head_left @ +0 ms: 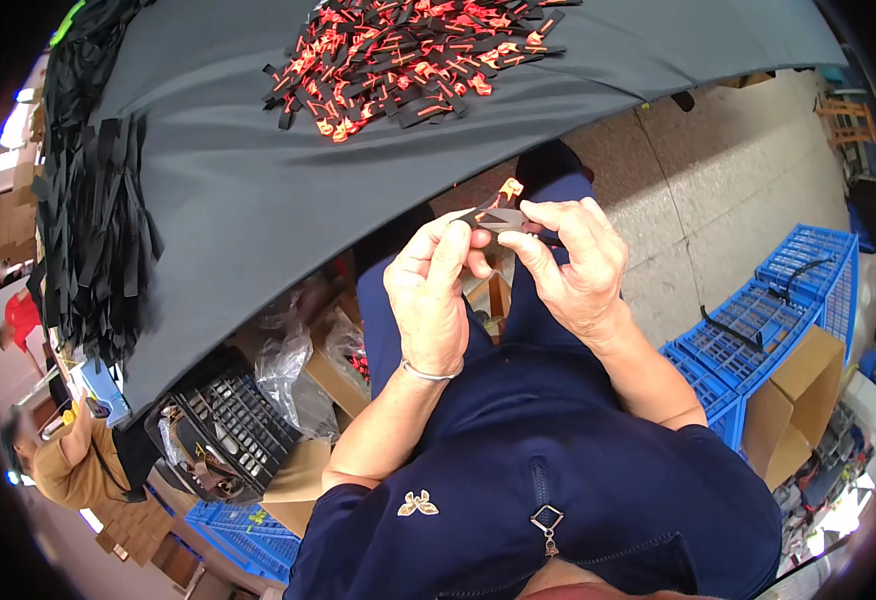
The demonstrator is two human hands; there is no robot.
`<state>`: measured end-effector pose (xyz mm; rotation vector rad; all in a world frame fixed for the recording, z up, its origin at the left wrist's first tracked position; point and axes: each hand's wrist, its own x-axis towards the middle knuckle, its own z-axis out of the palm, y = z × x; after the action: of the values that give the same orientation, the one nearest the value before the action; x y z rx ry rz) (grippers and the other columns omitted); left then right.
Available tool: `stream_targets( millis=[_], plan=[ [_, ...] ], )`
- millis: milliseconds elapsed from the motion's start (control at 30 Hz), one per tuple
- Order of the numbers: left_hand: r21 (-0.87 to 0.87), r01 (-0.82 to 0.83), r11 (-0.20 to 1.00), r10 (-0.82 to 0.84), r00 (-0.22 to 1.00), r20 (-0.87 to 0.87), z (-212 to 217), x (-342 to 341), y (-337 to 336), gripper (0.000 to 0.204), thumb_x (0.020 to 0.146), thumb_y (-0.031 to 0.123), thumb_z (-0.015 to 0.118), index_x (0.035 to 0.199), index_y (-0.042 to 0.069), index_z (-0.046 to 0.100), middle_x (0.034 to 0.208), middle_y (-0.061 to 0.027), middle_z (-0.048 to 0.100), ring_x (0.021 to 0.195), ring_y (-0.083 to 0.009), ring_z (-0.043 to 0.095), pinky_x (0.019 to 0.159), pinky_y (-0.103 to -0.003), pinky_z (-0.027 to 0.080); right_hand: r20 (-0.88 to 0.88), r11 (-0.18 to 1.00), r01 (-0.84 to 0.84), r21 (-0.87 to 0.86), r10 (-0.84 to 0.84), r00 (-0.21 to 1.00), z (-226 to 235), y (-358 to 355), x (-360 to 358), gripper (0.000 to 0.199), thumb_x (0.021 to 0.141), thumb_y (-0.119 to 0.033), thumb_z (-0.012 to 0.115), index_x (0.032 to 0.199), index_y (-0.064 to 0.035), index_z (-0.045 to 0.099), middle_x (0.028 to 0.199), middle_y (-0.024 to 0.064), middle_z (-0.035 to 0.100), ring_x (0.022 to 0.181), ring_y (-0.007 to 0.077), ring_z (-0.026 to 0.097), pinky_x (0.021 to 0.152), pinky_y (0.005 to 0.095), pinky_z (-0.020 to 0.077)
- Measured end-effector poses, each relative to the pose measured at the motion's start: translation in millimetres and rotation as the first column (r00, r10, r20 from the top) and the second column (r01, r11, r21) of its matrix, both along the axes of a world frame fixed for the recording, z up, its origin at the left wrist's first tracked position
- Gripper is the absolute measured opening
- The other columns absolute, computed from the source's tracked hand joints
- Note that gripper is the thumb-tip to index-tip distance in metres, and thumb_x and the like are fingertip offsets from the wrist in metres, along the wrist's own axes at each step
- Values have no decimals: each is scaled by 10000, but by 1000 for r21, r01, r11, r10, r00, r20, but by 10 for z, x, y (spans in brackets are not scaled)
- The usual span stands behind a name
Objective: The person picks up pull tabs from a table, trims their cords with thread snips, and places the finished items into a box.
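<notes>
Above my lap, my left hand (430, 285) pinches a short black fabric strap (470, 217) between thumb and fingers. A bright orange end (510, 188) sticks up from it, just beyond my fingertips. Opposite, my right hand (580, 262) is closed, thumb against fingers, on a flat grey pointed piece (503, 222) that meets the strap. Whether this grey piece is a blade or a part of the strap I cannot make out. The fingertips of both hands nearly touch. On the table lies a heap of similar black straps with orange ends (408, 70).
The table's dark cloth (248, 180) stretches ahead of me. Long black strips (108, 240) hang at its left. Blue plastic crates (748, 310) and a cardboard box (796, 405) stand at right. A black basket (243, 425) and clear plastic bag (293, 365) are at left, near another person (78, 455).
</notes>
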<state>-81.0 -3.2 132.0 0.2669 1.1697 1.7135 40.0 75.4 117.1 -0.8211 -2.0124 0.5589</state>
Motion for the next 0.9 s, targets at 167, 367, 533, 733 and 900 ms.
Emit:
stream_targets(
  millis=[167,367,533,733,900],
  plan=[
    [-24,16,1000,-18,997,-68,-7,65,10,196,916,145,563,1009,-16,625,824,-30,630,646,-65,512,627,-207,437,35,999,8,32,-9,999,-15,12,28,258,669,-113,763,885,-52,636,733,50,627,576,214,539,506,300,434],
    [-36,8,999,-5,997,75,-55,66,18,204,906,159,577,991,-24,606,822,-50,621,646,-84,511,621,-198,428,-25,998,10,-65,-12,1000,-62,28,44,195,680,-117,757,817,-62,629,700,41,621,559,212,522,491,305,416],
    [-24,34,999,-30,987,159,-152,46,14,208,896,156,584,997,-25,598,826,-63,625,648,-103,522,634,-220,439,52,998,8,-61,-5,999,-54,62,53,194,676,-123,759,800,-60,623,711,47,621,566,222,529,507,308,426],
    [29,64,998,-70,953,295,-217,85,-17,177,900,146,573,1001,3,596,819,-52,630,653,-92,535,654,-225,444,-409,392,-314,-865,-187,893,-22,149,37,156,844,-141,665,915,-29,584,749,-7,584,606,32,476,512,193,374],
    [-36,195,980,-177,944,276,-222,88,-32,189,896,139,570,1023,1,594,839,-54,623,708,-99,568,684,-233,470,-381,264,-362,-894,-24,924,-33,242,109,196,821,-202,690,773,-39,591,637,-18,557,534,29,471,482,196,381]
  ],
)
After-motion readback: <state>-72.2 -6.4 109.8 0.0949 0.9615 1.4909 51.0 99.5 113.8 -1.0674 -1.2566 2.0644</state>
